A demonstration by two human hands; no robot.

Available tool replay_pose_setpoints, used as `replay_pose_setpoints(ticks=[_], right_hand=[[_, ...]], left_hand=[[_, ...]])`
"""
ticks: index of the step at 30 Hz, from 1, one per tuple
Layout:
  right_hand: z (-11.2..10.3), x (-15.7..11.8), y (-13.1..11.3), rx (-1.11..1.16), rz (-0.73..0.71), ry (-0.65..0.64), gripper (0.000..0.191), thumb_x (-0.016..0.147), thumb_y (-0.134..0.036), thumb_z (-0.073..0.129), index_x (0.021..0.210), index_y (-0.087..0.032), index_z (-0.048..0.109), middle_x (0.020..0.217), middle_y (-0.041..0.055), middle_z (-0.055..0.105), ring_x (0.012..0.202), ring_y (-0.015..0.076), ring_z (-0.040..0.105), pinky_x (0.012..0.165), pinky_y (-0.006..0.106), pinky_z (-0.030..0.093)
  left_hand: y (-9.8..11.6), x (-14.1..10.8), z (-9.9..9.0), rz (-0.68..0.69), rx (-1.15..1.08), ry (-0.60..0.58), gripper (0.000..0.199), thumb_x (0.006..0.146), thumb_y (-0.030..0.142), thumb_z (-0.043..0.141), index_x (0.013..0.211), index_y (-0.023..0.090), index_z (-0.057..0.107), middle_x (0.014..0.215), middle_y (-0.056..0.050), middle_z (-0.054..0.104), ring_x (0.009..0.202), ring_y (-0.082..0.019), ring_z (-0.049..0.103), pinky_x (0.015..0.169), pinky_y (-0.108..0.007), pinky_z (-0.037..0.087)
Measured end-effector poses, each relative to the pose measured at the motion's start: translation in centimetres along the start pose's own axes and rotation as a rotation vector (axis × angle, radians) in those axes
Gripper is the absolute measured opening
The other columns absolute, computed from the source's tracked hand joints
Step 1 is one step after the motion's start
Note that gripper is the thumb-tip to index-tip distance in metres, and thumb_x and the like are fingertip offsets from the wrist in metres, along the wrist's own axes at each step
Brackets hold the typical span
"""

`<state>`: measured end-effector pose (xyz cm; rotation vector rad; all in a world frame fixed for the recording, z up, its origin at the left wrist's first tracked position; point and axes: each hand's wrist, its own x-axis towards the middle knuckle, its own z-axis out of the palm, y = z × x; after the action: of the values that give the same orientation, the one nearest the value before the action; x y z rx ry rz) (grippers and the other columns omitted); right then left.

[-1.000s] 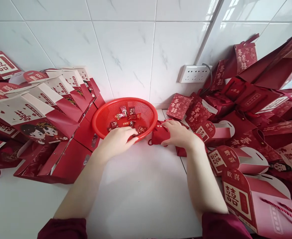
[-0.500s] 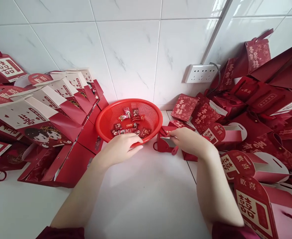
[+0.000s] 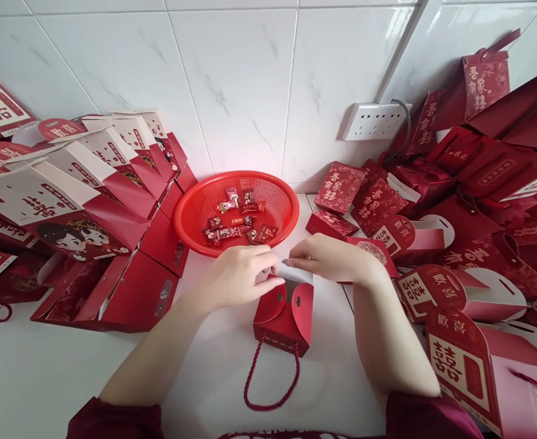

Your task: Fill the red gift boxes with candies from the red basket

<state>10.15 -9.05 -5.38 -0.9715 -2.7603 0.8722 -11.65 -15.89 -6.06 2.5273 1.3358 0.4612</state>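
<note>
A small red gift box [image 3: 283,323] with a twisted rope handle [image 3: 272,407] lies on the white surface in front of me, its top flaps raised. My left hand [image 3: 245,274] is at the box's upper left edge, fingers bent around the flap. On the other side, my right hand [image 3: 326,256] pinches the pale far flap. Just behind my hands stands a red mesh basket [image 3: 183,222] holding several wrapped candies [image 3: 229,233]. The inside of the box is mostly hidden.
Tall red and white boxes [image 3: 71,213] crowd the left side. Several red gift boxes [image 3: 451,360] fill the right, with smaller patterned boxes [image 3: 339,186] near the basket. A white power strip [image 3: 373,122] is on the tiled wall.
The small red box has come from beside the basket to the middle, its rope handle now toward me. My left hand has left the basket rim for the box. The view has shifted slightly.
</note>
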Motion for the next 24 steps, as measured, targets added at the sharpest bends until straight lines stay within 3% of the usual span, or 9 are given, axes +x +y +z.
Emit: replay_pose_setpoints(ticks=[3, 7, 10, 13, 18, 24], right_hand=[[0.0, 0.1, -0.1, 0.070, -0.048, 0.073, 0.037, 0.097, -0.034, 0.047, 0.063, -0.018, 0.049, 0.060, -0.0032, 0.047, 0.055, 0.0091, 0.035, 0.051, 0.027, 0.024], [-0.3, -0.5, -0.7, 0.262, -0.126, 0.212, 0.034, 0.098, -0.040, 0.050, 0.074, -0.017, 0.058, 0.067, -0.0022, 0.051, 0.060, 0.0100, 0.039, 0.054, 0.025, 0.029], [-0.3, -0.7, -1.4, 0.400, -0.187, 0.332, 0.031, 0.097, -0.041, 0.053, 0.080, -0.017, 0.062, 0.073, -0.0007, 0.055, 0.065, 0.0106, 0.043, 0.058, 0.025, 0.032], [0.0, -0.5, -2.2, 0.496, -0.198, 0.411, 0.031, 0.098, -0.040, 0.054, 0.077, -0.017, 0.059, 0.072, -0.0021, 0.052, 0.066, 0.0096, 0.042, 0.059, 0.024, 0.033], [0.7, 0.0, -2.8, 0.572, -0.175, 0.401, 0.039, 0.097, -0.044, 0.055, 0.068, -0.018, 0.049, 0.066, -0.0043, 0.042, 0.061, 0.0086, 0.037, 0.055, 0.023, 0.029], [1.2, 0.3, -2.9, 0.606, -0.079, 0.321, 0.048, 0.099, -0.055, 0.043, 0.070, -0.018, 0.047, 0.064, -0.0036, 0.038, 0.057, 0.0087, 0.033, 0.052, 0.025, 0.023]], left_hand=[[0.5, 0.2, 0.3, -0.168, -0.059, 0.049, 0.026, 0.085, 0.040, 0.068, 0.090, 0.021, 0.051, 0.084, 0.003, 0.060, 0.066, -0.012, 0.055, 0.057, -0.025, 0.040], [1.2, 0.3, -0.5, -0.362, -0.387, 0.171, 0.028, 0.087, 0.039, 0.067, 0.104, 0.024, 0.050, 0.103, 0.002, 0.064, 0.053, -0.006, 0.056, 0.054, -0.023, 0.046], [1.2, 0.1, -1.3, -0.460, -0.692, 0.087, 0.028, 0.091, 0.041, 0.062, 0.112, 0.025, 0.056, 0.112, -0.001, 0.067, 0.048, -0.006, 0.062, 0.048, -0.022, 0.050], [1.0, 0.0, -1.6, -0.511, -0.912, -0.044, 0.026, 0.092, 0.043, 0.061, 0.107, 0.021, 0.065, 0.097, -0.002, 0.071, 0.059, -0.013, 0.072, 0.048, -0.018, 0.052], [0.8, -0.1, -1.6, -0.536, -1.070, 0.015, 0.035, 0.088, 0.052, 0.065, 0.098, 0.018, 0.072, 0.085, -0.003, 0.073, 0.073, -0.017, 0.076, 0.055, -0.014, 0.054], [0.6, -0.4, -1.8, -0.580, -1.045, 0.036, 0.040, 0.089, 0.052, 0.064, 0.076, 0.015, 0.067, 0.056, -0.003, 0.068, 0.053, -0.015, 0.071, 0.047, -0.017, 0.049]])
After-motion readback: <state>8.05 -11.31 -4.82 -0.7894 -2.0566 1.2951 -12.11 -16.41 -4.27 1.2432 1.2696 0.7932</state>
